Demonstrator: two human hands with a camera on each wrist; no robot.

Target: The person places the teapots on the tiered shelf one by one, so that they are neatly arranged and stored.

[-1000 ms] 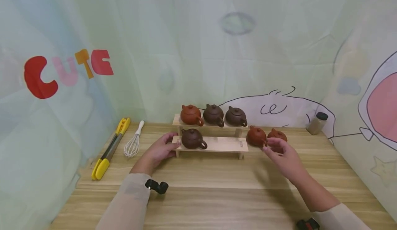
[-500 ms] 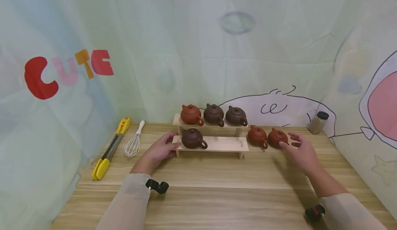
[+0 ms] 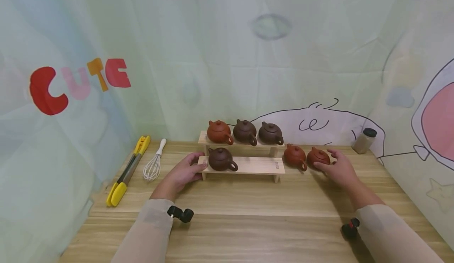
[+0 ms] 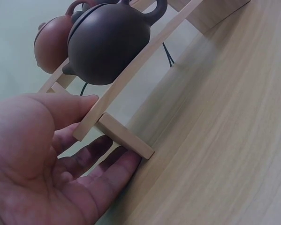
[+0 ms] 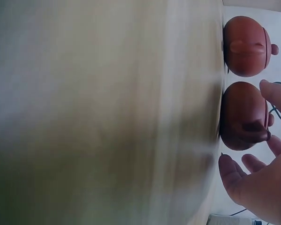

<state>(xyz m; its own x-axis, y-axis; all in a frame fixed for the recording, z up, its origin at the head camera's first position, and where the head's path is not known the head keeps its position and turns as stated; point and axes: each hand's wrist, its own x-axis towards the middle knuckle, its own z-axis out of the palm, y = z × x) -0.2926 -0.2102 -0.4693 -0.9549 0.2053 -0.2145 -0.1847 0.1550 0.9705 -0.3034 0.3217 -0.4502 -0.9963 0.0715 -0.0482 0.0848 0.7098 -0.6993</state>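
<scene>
My left hand [image 3: 184, 172] grips the left end of a two-tier wooden stand [image 3: 255, 164], thumb on the lower board and fingers under it beside the leg [image 4: 126, 136]. Near that thumb, a dark brown teapot [image 3: 220, 159] sits on the lower board. My right hand [image 3: 338, 168] reaches around the outer reddish-brown teapot [image 3: 318, 157] on the table, thumb in front and fingers behind. In the right wrist view, its fingers [image 5: 231, 176] are spread, with a gap to the pot [image 5: 243, 110]. Another reddish-brown teapot [image 3: 294, 156] stands between it and the stand.
On the upper board are a reddish-brown teapot [image 3: 218, 132] and two dark brown ones [image 3: 244, 132]. Yellow-tipped tongs [image 3: 128, 172] and a white-handled whisk [image 3: 153, 166] lie at the left. A black-capped jar [image 3: 364, 141] stands at the back right, before a printed curtain [image 3: 213, 58].
My right hand has moved right from beside the inner reddish-brown teapot, then in around the outer one. The left hand stays on the stand.
</scene>
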